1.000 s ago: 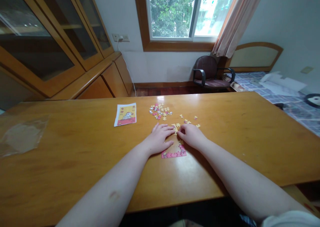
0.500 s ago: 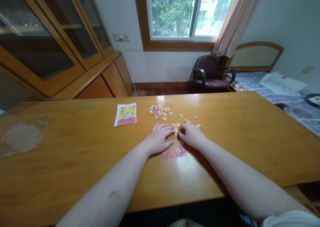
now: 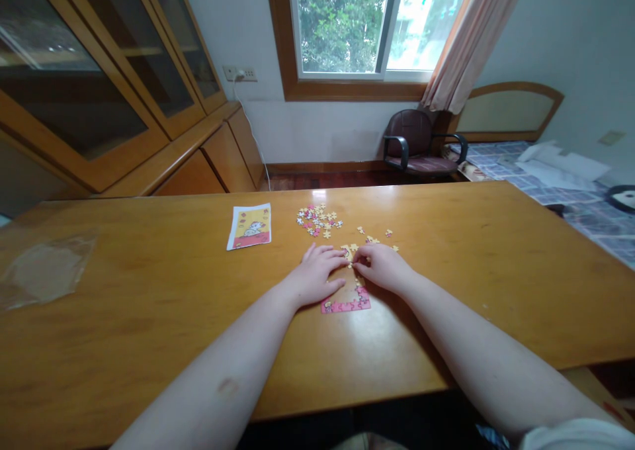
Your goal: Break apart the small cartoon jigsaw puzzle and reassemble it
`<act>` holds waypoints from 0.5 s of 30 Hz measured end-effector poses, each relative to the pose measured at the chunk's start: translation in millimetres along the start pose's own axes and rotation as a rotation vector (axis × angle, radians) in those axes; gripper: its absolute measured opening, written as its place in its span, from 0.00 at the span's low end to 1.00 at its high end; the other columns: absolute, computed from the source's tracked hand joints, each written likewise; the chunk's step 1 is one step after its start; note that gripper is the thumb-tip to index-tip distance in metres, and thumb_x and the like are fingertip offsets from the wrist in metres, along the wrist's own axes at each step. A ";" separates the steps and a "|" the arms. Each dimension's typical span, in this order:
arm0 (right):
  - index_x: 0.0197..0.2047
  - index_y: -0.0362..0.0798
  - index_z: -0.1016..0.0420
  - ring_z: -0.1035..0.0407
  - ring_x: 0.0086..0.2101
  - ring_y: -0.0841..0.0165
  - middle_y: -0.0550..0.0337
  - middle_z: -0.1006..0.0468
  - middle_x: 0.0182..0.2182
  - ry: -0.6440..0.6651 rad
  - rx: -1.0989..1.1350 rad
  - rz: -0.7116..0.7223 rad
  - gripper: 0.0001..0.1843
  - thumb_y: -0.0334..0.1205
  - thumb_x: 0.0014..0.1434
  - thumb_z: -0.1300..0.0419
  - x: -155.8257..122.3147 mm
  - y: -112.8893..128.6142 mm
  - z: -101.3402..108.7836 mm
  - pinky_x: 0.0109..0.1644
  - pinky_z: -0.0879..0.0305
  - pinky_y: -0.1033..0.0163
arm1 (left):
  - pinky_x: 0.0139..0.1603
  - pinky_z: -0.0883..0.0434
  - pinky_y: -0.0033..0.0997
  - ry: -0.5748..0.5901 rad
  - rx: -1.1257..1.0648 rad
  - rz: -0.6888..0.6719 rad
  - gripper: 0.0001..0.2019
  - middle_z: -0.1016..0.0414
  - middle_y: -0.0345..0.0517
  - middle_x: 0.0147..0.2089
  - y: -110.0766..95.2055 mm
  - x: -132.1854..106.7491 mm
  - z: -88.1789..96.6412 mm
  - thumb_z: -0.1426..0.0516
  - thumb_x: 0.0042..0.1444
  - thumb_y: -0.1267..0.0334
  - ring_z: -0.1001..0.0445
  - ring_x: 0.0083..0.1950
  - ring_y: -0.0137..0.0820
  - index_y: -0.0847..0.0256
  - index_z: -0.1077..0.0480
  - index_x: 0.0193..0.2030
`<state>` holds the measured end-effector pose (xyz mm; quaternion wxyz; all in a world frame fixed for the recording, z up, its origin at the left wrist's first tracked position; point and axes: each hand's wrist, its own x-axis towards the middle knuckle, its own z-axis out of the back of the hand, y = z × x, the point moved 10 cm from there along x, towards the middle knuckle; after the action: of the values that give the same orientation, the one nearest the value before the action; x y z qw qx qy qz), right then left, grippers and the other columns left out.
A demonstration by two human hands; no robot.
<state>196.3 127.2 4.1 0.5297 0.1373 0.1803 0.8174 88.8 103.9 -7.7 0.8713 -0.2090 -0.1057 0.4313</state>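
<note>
Fingers spread, my left hand [image 3: 320, 276] lies over the left side of a partly joined jigsaw puzzle [image 3: 346, 306], its fingertips by the yellow upper pieces. My right hand [image 3: 381, 265] is closed in a pinch on a small yellow puzzle piece [image 3: 350, 265], right by the left index fingertip. Pink pieces form the puzzle's lower edge, and a few yellow ones run up its right side, partly under my right hand. Loose yellow pieces [image 3: 373, 240] lie just beyond my right hand. Part of the puzzle is hidden by both hands.
A pile of mixed puzzle pieces [image 3: 317, 220] lies farther back on the wooden table [image 3: 173, 291]. Left of it rests a picture card [image 3: 251, 227] with a white figure on yellow and pink. A clear plastic bag [image 3: 47, 271] is at the far left.
Almost nothing differs. My right hand has shifted very slightly, still pinching at the same spot, while my left hand has stayed in place.
</note>
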 end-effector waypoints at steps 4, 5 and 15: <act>0.33 0.50 0.22 0.31 0.32 0.69 0.60 0.23 0.30 0.000 -0.004 0.015 0.06 0.36 0.54 0.42 0.3 -0.1 -0.7 0.37 0.40 0.67 | 0.68 0.58 0.60 -0.003 -0.002 0.001 0.21 0.36 0.43 0.64 -1.4 -0.6 1.8 0.45 0.56 0.52 0.44 0.66 0.44 0.49 0.32 0.57; 0.33 0.50 0.22 0.31 0.32 0.69 0.60 0.23 0.30 0.001 -0.009 0.022 0.06 0.36 0.54 0.42 0.4 0.4 -1.1 0.37 0.40 0.67 | 0.68 0.57 0.60 -0.004 -0.002 0.002 0.21 0.36 0.43 0.64 -1.7 -0.6 2.1 0.45 0.56 0.52 0.44 0.66 0.44 0.49 0.32 0.57; 0.33 0.48 0.22 0.30 0.33 0.68 0.58 0.22 0.30 0.010 -0.021 0.094 0.10 0.38 0.58 0.44 -0.4 8.3 -3.0 0.39 0.39 0.66 | 0.68 0.52 0.55 -0.063 -0.047 -0.001 0.20 0.33 0.46 0.62 -1.9 2.0 7.8 0.45 0.58 0.57 0.40 0.64 0.41 0.53 0.33 0.58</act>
<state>188.4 123.3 5.0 0.4913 0.1362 0.1677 0.8438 88.6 106.5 0.1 0.8625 -0.2158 -0.1433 0.4347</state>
